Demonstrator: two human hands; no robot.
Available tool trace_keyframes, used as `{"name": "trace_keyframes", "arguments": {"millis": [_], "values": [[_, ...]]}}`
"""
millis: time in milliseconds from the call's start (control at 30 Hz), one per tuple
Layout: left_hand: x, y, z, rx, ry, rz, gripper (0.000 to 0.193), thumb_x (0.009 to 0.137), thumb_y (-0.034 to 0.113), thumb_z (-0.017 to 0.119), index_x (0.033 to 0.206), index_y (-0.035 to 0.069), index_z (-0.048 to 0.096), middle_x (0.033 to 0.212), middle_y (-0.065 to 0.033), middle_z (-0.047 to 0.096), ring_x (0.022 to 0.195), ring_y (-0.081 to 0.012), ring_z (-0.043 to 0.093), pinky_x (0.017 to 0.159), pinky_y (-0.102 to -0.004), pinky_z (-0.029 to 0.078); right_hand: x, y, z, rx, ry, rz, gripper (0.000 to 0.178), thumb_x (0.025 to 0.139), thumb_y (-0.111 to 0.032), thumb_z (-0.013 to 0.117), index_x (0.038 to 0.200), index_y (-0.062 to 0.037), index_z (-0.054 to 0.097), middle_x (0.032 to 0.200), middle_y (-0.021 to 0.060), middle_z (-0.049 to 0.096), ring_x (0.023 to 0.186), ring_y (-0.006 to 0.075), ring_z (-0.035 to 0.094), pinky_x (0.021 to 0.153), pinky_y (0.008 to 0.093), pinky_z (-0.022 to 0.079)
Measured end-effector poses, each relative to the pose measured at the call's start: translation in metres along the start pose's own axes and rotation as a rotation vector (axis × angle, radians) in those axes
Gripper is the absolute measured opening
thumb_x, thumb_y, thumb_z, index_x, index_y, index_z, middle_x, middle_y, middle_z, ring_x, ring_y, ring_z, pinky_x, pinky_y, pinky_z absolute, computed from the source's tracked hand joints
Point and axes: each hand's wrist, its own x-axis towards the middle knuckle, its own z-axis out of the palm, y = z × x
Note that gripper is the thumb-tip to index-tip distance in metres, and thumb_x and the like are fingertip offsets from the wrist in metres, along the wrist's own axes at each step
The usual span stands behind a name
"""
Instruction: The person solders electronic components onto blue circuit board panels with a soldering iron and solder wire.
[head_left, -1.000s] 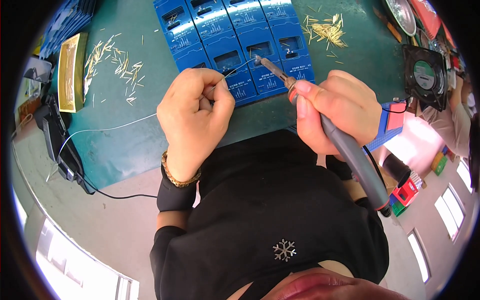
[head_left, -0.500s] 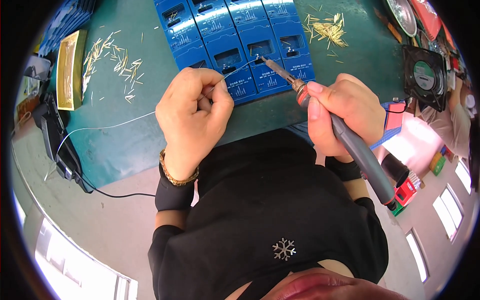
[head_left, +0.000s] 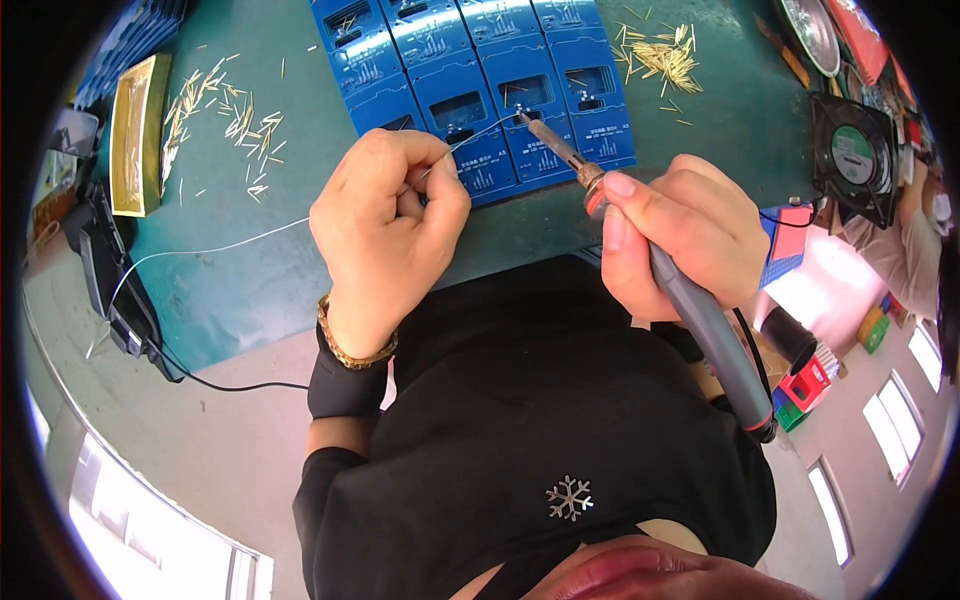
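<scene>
My left hand (head_left: pixel 385 215) is closed, pinching solder wire (head_left: pixel 215 247) between thumb and forefinger. One end of the wire reaches over a blue circuit board panel (head_left: pixel 455 75); the rest trails left across the bench. A soldering iron (head_left: pixel 712 335) with a grey handle is gripped in my right hand (head_left: pixel 690 235). Its tip meets the wire's end, or nearly so, beside a rectangular cutout in the panel's near part. Thin pins lie in some of the cutouts. Whether the solder is melting is too small to tell.
Loose brass-coloured pins (head_left: pixel 240 120) are scattered at left, beside a yellow open box (head_left: pixel 137 135). Another pin pile (head_left: pixel 665 60) lies right of the panel. A black fan (head_left: pixel 853 158) stands at the right edge. Blue boards (head_left: pixel 125 50) are stacked far left. Another person (head_left: pixel 915 225) is at far right.
The soldering iron's tip has shifted slightly left, and its handle's rear end has swung left and nearer to me. My left hand keeps its pinch on the wire, almost still.
</scene>
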Motion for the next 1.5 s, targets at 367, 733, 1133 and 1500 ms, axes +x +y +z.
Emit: {"name": "trace_keyframes", "arguments": {"millis": [367, 733, 1133, 1500], "values": [[-0.001, 0.000, 0.000, 0.000, 0.004, -0.047, 0.012, 0.075, -0.004, 0.068, 0.080, 0.006, 0.064, 0.070, -0.0033, 0.061, 0.052, -0.0110, 0.051, 0.051, -0.0223, 0.042, -0.001, 0.004, 0.002, 0.020, -0.002, -0.040, 0.022, 0.062, 0.007, 0.071, 0.083, -0.0003, 0.068, 0.059, 0.0052, 0.056, 0.043, 0.0168, 0.048, 0.041, 0.0256, 0.037], [-0.002, 0.008, 0.006, 0.078, 0.032, 0.086, 0.016, 0.073, -0.006, 0.068, 0.080, 0.007, 0.063, 0.070, -0.0014, 0.061, 0.048, -0.0109, 0.048, 0.046, -0.0224, 0.039, -0.003, 0.005, -0.011, 0.059, -0.035, -0.006, 0.022, 0.067, 0.008, 0.071, 0.089, 0.0045, 0.068, 0.060, 0.0056, 0.059, 0.043, 0.0168, 0.050, 0.043, 0.0254, 0.037], [0.002, 0.006, 0.011, 0.090, 0.045, 0.070, 0.016, 0.071, -0.006, 0.068, 0.079, 0.007, 0.063, 0.067, -0.0025, 0.060, 0.053, -0.0137, 0.055, 0.049, -0.0236, 0.044, -0.001, 0.003, 0.000, 0.025, 0.030, 0.025, 0.022, 0.062, 0.007, 0.073, 0.084, 0.0017, 0.069, 0.057, 0.0047, 0.054, 0.043, 0.0173, 0.049, 0.041, 0.0255, 0.037], [0.004, 0.007, 0.010, 0.096, 0.037, 0.085, 0.016, 0.071, -0.006, 0.068, 0.078, 0.008, 0.063, 0.065, -0.0019, 0.059, 0.052, -0.0134, 0.055, 0.048, -0.0239, 0.043, 0.001, 0.004, -0.002, 0.026, 0.035, 0.003, 0.022, 0.063, 0.007, 0.072, 0.084, 0.0015, 0.069, 0.057, 0.0052, 0.054, 0.043, 0.0177, 0.050, 0.041, 0.0258, 0.037]]}}
